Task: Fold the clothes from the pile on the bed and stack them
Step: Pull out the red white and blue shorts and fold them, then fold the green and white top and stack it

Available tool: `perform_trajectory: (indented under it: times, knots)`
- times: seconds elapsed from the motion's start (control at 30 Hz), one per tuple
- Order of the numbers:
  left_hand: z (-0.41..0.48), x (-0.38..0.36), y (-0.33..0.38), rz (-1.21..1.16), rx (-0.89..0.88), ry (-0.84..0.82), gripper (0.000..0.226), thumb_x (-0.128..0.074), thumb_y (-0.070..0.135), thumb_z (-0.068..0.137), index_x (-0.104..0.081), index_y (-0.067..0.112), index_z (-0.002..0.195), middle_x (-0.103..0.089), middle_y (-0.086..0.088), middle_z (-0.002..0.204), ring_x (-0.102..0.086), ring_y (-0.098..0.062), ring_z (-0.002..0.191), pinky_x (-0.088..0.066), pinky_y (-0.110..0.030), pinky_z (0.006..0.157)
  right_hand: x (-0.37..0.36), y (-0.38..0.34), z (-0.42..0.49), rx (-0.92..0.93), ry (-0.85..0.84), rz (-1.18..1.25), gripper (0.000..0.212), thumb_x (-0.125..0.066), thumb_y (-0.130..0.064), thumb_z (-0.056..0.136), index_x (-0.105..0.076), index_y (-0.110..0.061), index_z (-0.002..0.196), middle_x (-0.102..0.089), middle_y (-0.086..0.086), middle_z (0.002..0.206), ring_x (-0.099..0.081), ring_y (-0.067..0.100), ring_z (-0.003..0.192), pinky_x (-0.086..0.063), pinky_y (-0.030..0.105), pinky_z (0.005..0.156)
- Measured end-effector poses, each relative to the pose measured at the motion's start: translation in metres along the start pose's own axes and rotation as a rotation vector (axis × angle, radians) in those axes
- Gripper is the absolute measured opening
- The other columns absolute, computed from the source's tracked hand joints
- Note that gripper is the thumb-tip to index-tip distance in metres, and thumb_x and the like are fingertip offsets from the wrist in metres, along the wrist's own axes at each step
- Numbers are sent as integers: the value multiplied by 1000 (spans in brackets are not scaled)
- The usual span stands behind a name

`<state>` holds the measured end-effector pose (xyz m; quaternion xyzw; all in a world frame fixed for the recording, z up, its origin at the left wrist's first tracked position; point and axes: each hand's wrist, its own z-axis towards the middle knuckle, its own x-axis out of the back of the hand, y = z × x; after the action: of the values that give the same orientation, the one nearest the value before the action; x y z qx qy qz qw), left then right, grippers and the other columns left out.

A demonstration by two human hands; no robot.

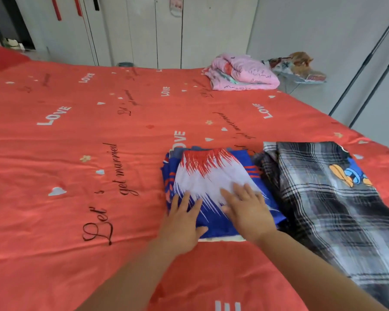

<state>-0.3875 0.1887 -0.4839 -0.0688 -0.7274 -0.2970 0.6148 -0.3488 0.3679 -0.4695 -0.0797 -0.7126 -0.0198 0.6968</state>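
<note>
Both hands pressed flat on a folded garment on the bed.

Left hand (182, 223) spread wide, palm down, fingers splayed, gripping nothing, resting on the near left corner of the folded blue, white and red garment (208, 176). Right hand (245, 208) likewise flat and open, laid on the garment's near right part, just beside the left. Garment lying on top of a small stack of folded blue clothes (169, 176), edges of the lower pieces showing at the left and near sides. Directly to the right, touching the stack, a black-and-white plaid garment (319, 209) with a cartoon patch, spread out unfolded. All on the red bedsheet (76, 164) printed with "LOVE" and script lettering. Far off at the bed's back corner, a folded pink blanket (243, 72).
</note>
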Motion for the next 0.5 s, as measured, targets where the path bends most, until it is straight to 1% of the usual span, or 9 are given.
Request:
perform_trajectory:
  times: [0.07, 0.1, 0.17, 0.23, 0.3, 0.37, 0.43, 0.5]
  knots:
    - [2, -16, -1, 45, 12, -67, 74, -45, 46, 92, 1, 30, 148, 16, -2, 156, 14, -31, 143, -7, -48, 116, -19, 1, -3, -59, -114, 11, 51, -26, -46, 98, -10, -38, 146, 0, -5, 158, 6, 25, 145, -5, 49, 115]
    - [2, -20, -3, 44, 12, -60, 74, -45, 46, 92, 0, 30, 148, 15, -2, 156, 13, -31, 143, -7, -49, 116, -22, 2, -4, -75, -126, 14, 51, -25, -46, 98, -10, -38, 146, 0, -5, 158, 7, 25, 145, -5, 50, 116]
    - [-1, -18, -6, 24, -1, 13, 72, -47, 45, 91, -6, 29, 148, 7, 0, 157, 8, -28, 144, -10, -46, 116, -20, -2, -5, -90, -83, 33, 51, -26, -47, 98, -12, -38, 145, -4, -5, 158, 4, 25, 145, -6, 51, 115]
    - [-10, -8, -14, -3, -19, 101, 68, -48, 43, 91, -13, 28, 148, -3, 1, 157, 2, -24, 144, -12, -40, 117, -10, -11, -9, -81, -24, 28, 51, -29, -48, 97, -16, -38, 145, -10, -4, 157, -1, 23, 145, -8, 49, 115]
    - [-27, 7, -24, -26, -23, 161, 63, -50, 39, 91, -22, 26, 146, -11, 0, 155, -7, -21, 143, -16, -35, 116, 2, -27, -19, -40, 27, 35, 52, -34, -48, 96, -22, -35, 145, -18, -2, 154, -10, 21, 144, -12, 44, 115]
    - [-53, 22, -38, -38, -2, 199, 60, -53, 34, 89, -30, 25, 143, -20, -3, 153, -17, -19, 140, -19, -31, 114, 13, -52, -33, 22, 41, 68, 52, -38, -46, 95, -29, -30, 143, -26, 0, 151, -20, 20, 140, -19, 38, 114]
    - [-86, 38, -55, -30, 35, 198, 57, -54, 29, 88, -33, 24, 142, -23, -4, 152, -21, -18, 139, -20, -28, 113, 23, -83, -48, 97, 20, 81, 51, -40, -45, 95, -34, -25, 141, -29, 1, 148, -28, 19, 136, -23, 33, 113]
    - [-124, 52, -76, -16, 84, 186, 57, -53, 26, 88, -33, 23, 141, -24, -5, 151, -22, -18, 139, -20, -26, 113, 29, -121, -65, 199, 17, 74, 51, -40, -46, 94, -38, -23, 139, -32, 2, 146, -33, 19, 133, -26, 31, 111]
